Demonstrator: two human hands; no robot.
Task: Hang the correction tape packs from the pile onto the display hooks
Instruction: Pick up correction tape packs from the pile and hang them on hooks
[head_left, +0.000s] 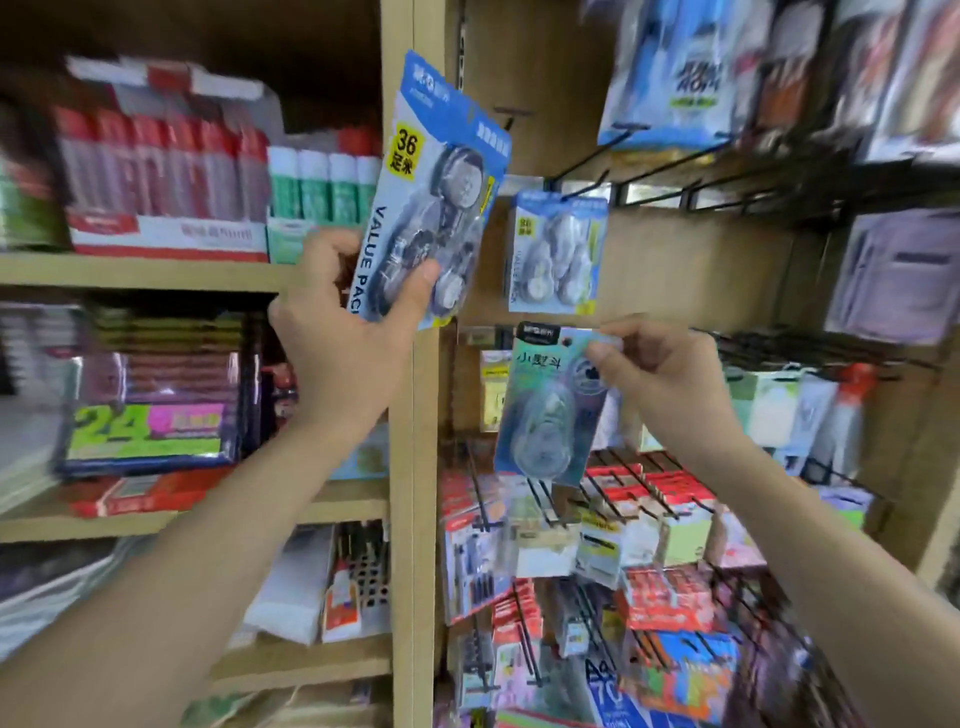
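Observation:
My left hand grips a blue value pack of correction tape by its lower edge and holds it upright in front of the wooden post. A smaller pale blue correction tape pack hangs from the pinch of my right hand, which grips its top right corner. Between and above them, another blue value pack hangs on a black display hook. More black hooks reach out to the right. The pile is not in view.
A wooden post divides shelves of glue sticks and boxed goods on the left from the hook wall on the right. Packaged stationery hangs above, and crowded hooks of red and white packs fill the space below my right hand.

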